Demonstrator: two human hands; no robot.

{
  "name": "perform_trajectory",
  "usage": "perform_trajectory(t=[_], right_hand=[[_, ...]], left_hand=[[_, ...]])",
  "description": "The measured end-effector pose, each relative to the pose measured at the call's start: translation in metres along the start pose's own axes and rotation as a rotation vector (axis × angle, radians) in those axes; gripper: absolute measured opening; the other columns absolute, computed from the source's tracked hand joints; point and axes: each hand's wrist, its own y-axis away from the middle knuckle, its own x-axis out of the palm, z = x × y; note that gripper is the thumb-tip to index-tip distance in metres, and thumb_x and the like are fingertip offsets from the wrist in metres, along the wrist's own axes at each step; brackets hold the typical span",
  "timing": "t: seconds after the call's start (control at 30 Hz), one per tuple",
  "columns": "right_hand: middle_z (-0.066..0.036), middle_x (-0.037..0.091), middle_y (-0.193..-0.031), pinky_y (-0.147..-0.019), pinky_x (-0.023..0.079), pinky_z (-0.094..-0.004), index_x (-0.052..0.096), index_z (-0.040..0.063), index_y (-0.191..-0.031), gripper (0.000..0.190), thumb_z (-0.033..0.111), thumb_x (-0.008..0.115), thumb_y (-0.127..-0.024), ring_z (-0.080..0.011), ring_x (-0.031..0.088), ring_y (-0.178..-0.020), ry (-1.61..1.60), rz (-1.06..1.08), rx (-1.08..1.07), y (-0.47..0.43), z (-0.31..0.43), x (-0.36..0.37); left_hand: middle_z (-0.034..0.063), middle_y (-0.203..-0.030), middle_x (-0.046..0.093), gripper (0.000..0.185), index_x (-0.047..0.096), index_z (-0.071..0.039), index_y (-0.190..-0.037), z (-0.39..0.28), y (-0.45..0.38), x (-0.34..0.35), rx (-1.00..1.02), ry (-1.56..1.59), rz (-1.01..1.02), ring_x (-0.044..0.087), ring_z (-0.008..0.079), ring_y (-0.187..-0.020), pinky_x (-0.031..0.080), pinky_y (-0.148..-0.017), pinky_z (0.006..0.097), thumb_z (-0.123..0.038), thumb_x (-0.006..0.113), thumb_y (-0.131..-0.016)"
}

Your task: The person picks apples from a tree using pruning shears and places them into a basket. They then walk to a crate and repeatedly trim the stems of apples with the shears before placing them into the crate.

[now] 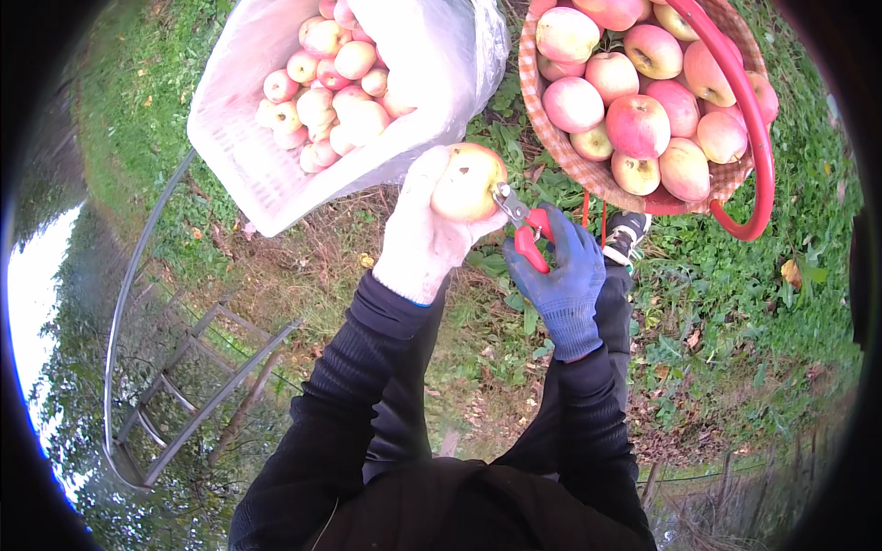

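Note:
In my left hand (pixel 424 224), under a white glove, rests a yellow-red apple (pixel 468 180) with a dark blemish on its skin. My right hand (pixel 561 279) wears a blue glove and grips small red-handled snips (pixel 530 237). Their metal blades touch the right side of the apple, at a small hollow. Beyond my left hand stands a white crate (pixel 227 155) lined with clear plastic, holding many apples (pixel 331 89). To the upper right is a basket (pixel 551 151) with an orange-checked lining and a red handle (pixel 758 138), heaped with larger apples (pixel 637 124).
Grass and weeds (pixel 723 289) cover the ground, with dry stalks (pixel 310 227) below the crate. A metal ladder (pixel 213 386) with a curved rail stands at the left. My shoe (pixel 626 234) is just below the basket. Wooden posts (pixel 723 475) line the lower right.

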Motion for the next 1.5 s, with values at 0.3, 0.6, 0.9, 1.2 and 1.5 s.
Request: perform_trajectory(t=[0.3,0.6,0.9,1.2,1.5], right_hand=[[-0.011,0.071,-0.098,-0.082,0.054,-0.0454,0.068,0.005,-0.124,0.064,0.035,0.088,-0.071,-0.0323,0.068,-0.089,0.036,0.025,0.005,0.001,-0.002,0.006],[-0.011,0.072,-0.097,-0.078,0.055,-0.0455,0.069,0.009,-0.119,0.055,0.036,0.087,-0.074,-0.0341,0.069,-0.087,-0.100,0.151,0.078,-0.002,0.002,0.006],[-0.011,0.073,-0.093,-0.074,0.056,-0.0431,0.071,0.011,-0.116,0.050,0.036,0.086,-0.075,-0.0326,0.070,-0.083,-0.072,0.196,0.103,0.000,0.004,0.009],[-0.013,0.072,-0.091,-0.078,0.058,-0.0402,0.071,0.006,-0.115,0.053,0.030,0.090,-0.072,-0.0304,0.071,-0.081,-0.334,0.139,0.295,0.001,0.002,0.016],[-0.015,0.072,-0.098,-0.081,0.057,-0.0442,0.068,0.008,-0.125,0.064,0.043,0.086,-0.074,-0.0345,0.070,-0.090,-0.158,0.201,0.251,0.006,-0.010,0.021]], left_hand=[[0.0116,-0.125,0.067,0.048,0.057,-0.008,-0.137,0.001,-0.003,-0.008,0.112,-0.188,0.004,0.069,0.0270,-0.108,0.061,-0.083,0.0499,-0.039,0.065,-0.101],[0.0172,-0.128,0.063,0.045,0.050,-0.007,-0.139,-0.003,-0.007,-0.022,0.069,-0.206,0.037,0.067,0.0357,-0.115,0.059,-0.091,0.0579,-0.037,0.059,-0.105],[0.0124,-0.119,0.067,0.047,0.056,-0.006,-0.134,0.001,-0.004,-0.023,0.092,-0.191,0.012,0.070,0.0261,-0.102,0.061,-0.082,0.0463,-0.039,0.064,-0.102],[0.0142,-0.131,0.061,0.060,0.048,0.000,-0.144,-0.054,0.013,-0.014,0.687,-0.316,0.028,0.065,0.0249,-0.115,0.059,-0.094,0.0400,-0.018,0.075,-0.094],[0.0158,-0.118,0.068,0.065,0.060,0.008,-0.131,-0.151,-0.126,-0.050,0.743,-1.201,-0.322,0.065,0.0213,-0.109,0.053,-0.090,0.0316,-0.038,0.078,-0.090]])
